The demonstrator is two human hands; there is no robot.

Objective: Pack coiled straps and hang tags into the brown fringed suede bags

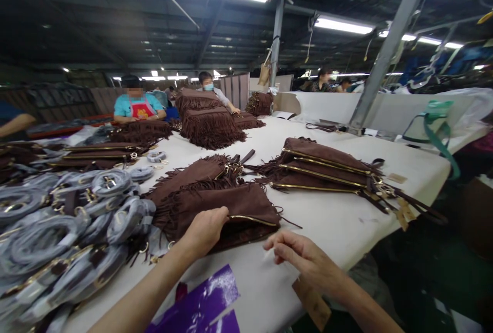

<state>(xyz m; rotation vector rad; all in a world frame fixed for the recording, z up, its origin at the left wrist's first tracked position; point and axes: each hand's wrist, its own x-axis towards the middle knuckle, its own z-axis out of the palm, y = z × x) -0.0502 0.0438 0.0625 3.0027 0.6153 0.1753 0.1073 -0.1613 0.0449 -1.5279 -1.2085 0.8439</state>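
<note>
A dark brown fringed bag [234, 202] lies in front of me with its gold zipper partly open. My left hand [206, 230] is closed on the bag's upper edge at the zipper, fingertips partly hidden in the opening. Just right of the bag, my right hand [304, 258] hovers over the table, its fingers curled together. A small pale blur shows at those fingertips, too small to name. Below that hand is a brown paper tag [311, 302]; whether it hangs from the hand I cannot tell. Another fringed bag [192, 176] lies just behind.
Coiled, plastic-wrapped straps [57, 235] heap up on the left. Stacked zippered bags [323, 166] with tags lie on the right of the white table [408, 158]. A purple sheet [200, 302] is at the near edge. Co-workers and a tall bag pile [210, 122] are across; a metal post [389, 51] rises behind.
</note>
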